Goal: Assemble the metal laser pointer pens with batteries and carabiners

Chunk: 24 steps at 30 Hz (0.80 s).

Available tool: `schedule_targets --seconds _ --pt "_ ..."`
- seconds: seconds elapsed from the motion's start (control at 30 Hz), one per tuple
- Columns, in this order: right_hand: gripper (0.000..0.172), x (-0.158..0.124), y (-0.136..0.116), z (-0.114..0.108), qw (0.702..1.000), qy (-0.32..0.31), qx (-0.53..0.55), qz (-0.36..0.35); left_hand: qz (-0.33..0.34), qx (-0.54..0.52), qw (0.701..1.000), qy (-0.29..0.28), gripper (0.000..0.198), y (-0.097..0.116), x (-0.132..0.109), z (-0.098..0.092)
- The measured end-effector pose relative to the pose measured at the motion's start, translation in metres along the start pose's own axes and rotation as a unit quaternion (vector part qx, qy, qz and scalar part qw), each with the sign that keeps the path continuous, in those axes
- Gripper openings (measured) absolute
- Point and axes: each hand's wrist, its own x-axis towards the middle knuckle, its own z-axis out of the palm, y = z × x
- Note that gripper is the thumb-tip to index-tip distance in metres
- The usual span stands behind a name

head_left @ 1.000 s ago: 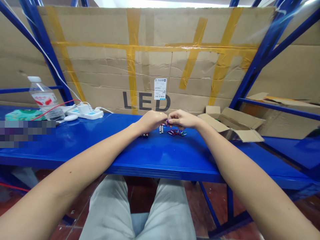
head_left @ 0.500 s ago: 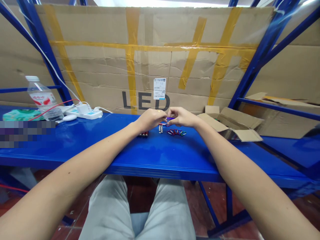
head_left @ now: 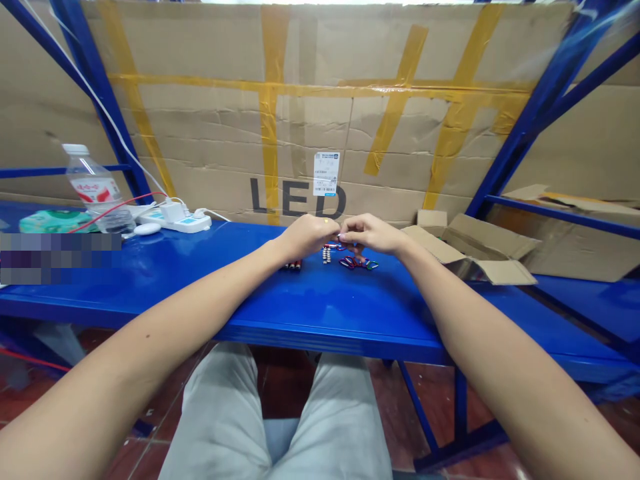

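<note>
Small coloured carabiner clips lie in a loose row on a blue steel shelf, just below the person's hands. The left hand and right hand meet above them, fingers curled, their tips pinched together on a tiny part too small to make out. Beside the clips stands a cluster of small silver pieces, and a few dark cylinders lie just under the left hand. Behind, a cardboard sheet crossed with yellow tape reads "LED" in dark capitals, below a white barcode label with unreadable print. Off to the left are a water bottle with a red label, a white power strip, a white computer mouse and a green tissue pack; an opened cardboard box sits to the right.
</note>
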Motion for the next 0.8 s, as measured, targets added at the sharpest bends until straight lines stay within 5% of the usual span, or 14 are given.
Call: schedule_targets --seconds 0.17,0.37,0.8 --pt "0.036 0.0008 -0.0003 0.0009 1.0 -0.011 -0.018 -0.003 0.024 0.023 0.999 0.015 0.022 -0.0006 -0.0003 0.002" --pt "0.019 0.0037 -0.0021 0.0041 0.998 0.06 0.015 -0.01 0.024 0.002 0.999 0.041 0.02 0.0007 0.0003 0.001" --pt "0.028 0.0066 0.0041 -0.0021 0.996 0.068 0.059 -0.025 0.012 0.043 0.999 0.03 0.024 0.0013 -0.0029 0.0072"
